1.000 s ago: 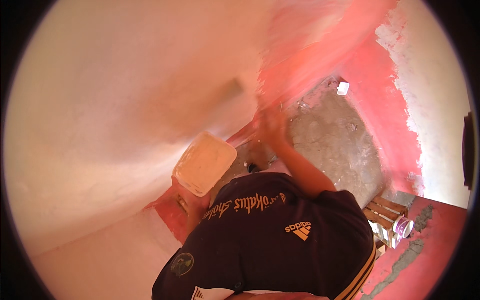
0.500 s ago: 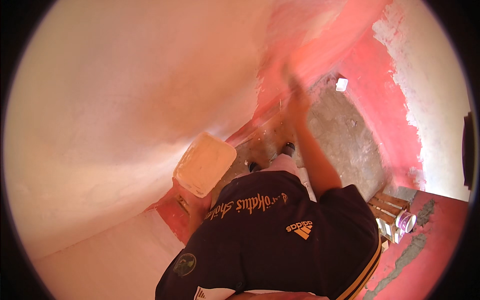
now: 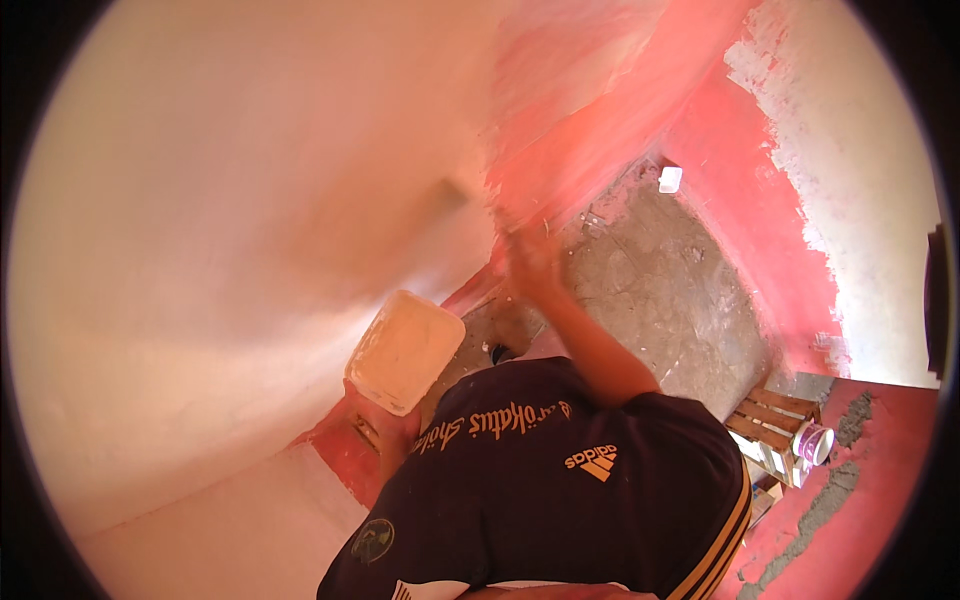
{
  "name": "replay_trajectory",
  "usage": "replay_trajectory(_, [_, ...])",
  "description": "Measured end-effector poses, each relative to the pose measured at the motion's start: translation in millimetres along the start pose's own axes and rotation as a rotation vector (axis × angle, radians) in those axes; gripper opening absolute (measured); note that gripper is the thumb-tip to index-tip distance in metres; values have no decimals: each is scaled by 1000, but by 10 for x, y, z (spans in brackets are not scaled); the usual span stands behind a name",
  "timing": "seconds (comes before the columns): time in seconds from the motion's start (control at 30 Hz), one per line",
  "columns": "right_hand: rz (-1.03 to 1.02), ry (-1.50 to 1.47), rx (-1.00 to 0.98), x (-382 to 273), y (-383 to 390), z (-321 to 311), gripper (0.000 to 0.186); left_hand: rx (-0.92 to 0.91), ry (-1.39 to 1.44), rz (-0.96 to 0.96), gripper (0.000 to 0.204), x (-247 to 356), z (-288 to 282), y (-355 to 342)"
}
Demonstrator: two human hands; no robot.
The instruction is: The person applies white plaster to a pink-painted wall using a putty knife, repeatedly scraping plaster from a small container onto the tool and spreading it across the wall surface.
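Below the pale wall on the left, a rectangular off-white tub [image 3: 405, 352] with rounded corners rests on my left hand [image 3: 395, 425]. It is smeared with pale material, and the fingers under it are mostly hidden. My right arm reaches forward, and my right hand [image 3: 535, 268] is closed round the handle of a trowel-like tool [image 3: 450, 197]. Motion smears both hand and tool, so the blade's exact shape does not show. The tool is at the wall [image 3: 300, 130], beside the border between its pale coating and the red paint.
A small white container [image 3: 670, 179] lies in the far floor corner. At right, a wooden crate [image 3: 772, 418] stands with a white-and-purple tub [image 3: 813, 443] by it. Grey patches mark the red surface [image 3: 900, 450] there. Stained concrete floor [image 3: 670, 290] spreads ahead of me.
My right hand and the tool have swept left and nearer, from the red area toward the pale one. The tub in my left hand sits slightly lower in view.
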State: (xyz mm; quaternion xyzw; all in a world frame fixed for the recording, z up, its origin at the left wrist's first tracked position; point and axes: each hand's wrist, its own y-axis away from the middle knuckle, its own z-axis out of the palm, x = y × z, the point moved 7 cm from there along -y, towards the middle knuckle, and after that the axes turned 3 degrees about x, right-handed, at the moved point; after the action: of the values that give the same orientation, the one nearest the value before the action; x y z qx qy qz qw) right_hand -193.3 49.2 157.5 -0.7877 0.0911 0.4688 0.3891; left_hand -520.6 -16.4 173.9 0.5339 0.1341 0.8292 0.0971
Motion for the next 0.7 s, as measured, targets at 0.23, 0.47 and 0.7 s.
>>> replay_trajectory(0.23, [-12,-81,846,905,-2256,-1835,38,-9,175,-18,64,151,500,82])
replay_trajectory(0.47, [42,53,231,190,-1078,-517,26,107,171,60,44,61,728,119])
replay_trajectory(0.7, [269,-54,358,688,-1776,-1294,35,221,46,197,34,65,707,125])
